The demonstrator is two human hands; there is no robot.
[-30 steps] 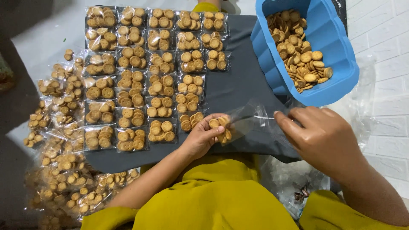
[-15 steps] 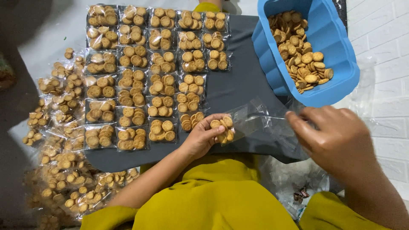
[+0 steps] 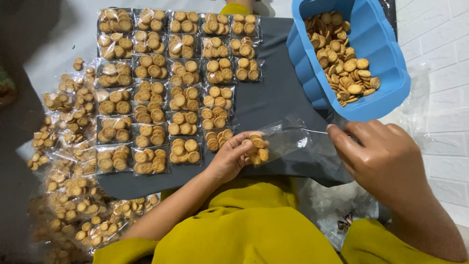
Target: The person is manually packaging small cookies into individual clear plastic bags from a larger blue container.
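Head view shows the left hand (image 3: pixel 233 157) curled, palm down, fingers closed on the filled end of a small clear plastic bag of round golden biscuits (image 3: pixel 259 149). To its right, the right hand (image 3: pixel 383 157) is bent at the wrist, fingertips pinching the bag's empty open end, so the bag stretches between both hands above a dark grey cloth (image 3: pixel 278 95). Beyond the right hand sits a blue plastic tub of loose biscuits (image 3: pixel 386 46); beyond the left hand lie rows of sealed biscuit packets (image 3: pixel 171 83).
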